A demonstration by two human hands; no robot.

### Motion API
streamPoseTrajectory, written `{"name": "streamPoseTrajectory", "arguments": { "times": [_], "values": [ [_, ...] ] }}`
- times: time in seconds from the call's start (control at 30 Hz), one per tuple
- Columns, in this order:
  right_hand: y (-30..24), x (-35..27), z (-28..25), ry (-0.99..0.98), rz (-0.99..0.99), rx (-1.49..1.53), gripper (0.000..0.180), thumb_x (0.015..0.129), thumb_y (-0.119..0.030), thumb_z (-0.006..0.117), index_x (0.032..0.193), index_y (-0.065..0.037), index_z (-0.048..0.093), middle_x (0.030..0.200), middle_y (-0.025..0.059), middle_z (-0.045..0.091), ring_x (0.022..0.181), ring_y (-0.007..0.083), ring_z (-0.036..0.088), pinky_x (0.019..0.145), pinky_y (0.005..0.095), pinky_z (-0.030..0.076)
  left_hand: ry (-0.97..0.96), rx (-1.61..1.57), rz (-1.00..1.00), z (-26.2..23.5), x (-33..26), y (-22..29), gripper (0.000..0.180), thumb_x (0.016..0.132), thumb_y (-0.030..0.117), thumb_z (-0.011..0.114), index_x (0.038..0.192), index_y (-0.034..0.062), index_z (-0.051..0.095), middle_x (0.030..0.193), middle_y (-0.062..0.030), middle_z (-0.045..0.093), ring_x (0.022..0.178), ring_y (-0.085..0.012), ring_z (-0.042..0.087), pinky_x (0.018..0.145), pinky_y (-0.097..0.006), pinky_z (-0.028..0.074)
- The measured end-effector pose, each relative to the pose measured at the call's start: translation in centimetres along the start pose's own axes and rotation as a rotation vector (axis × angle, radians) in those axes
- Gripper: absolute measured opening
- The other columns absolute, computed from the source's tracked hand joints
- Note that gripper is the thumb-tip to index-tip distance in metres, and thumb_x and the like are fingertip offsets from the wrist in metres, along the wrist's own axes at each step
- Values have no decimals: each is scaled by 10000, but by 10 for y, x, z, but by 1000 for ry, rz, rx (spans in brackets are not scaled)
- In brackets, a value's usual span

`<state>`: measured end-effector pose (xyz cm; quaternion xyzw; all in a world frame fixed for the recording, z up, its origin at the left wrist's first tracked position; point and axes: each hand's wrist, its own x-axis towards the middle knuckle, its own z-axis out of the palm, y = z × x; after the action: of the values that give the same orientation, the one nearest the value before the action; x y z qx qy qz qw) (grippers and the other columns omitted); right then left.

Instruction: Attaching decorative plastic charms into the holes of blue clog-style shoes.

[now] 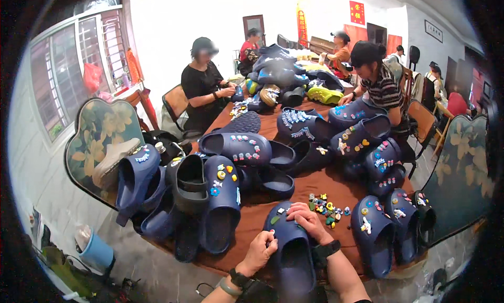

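A dark blue clog (295, 253) lies at the table's near edge, toe pointing away from me. My right hand (311, 222) lies over its toe from the right, fingers bent round the upper. At the clog's left side, my left hand (259, 252) is closed in a pinch; a small pale bit shows at its fingertips, too small to name. A green leaf-like charm (275, 219) and a small white charm (281, 210) sit on the toe. Just beyond my right hand is a loose pile of colourful shoe charms (328, 208).
Charm-covered clogs stand left (220, 198) and right (374, 234) on the brown cloth (252, 221). A heap of shoes (278, 66) rises at the far end. Several people sit round the table, one at left (202, 87). A blue bin (97, 253) stands on the floor.
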<state>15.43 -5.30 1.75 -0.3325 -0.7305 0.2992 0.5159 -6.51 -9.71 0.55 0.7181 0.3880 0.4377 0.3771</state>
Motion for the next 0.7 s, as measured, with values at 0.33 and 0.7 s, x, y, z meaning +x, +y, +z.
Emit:
{"name": "streamPoseTrajectory", "arguments": {
  "times": [0.33,0.7],
  "values": [
    [-17,-1,3,-109,-54,-44,306,912,-282,482,931,-67,699,1071,53,649,1187,240,482,1045,414,267,-23,-28,86,-4,-5,-3,178,897,180,613,878,29,522,814,-64,526,841,-190,556,861,-320,439],
    [-17,1,2,-103,-73,-64,227,918,-231,505,914,-101,691,1036,11,651,1147,197,518,1030,395,262,-272,-316,-145,-28,5,-6,121,905,140,612,898,41,544,837,3,491,860,-100,480,933,-250,372]
  ]
}}
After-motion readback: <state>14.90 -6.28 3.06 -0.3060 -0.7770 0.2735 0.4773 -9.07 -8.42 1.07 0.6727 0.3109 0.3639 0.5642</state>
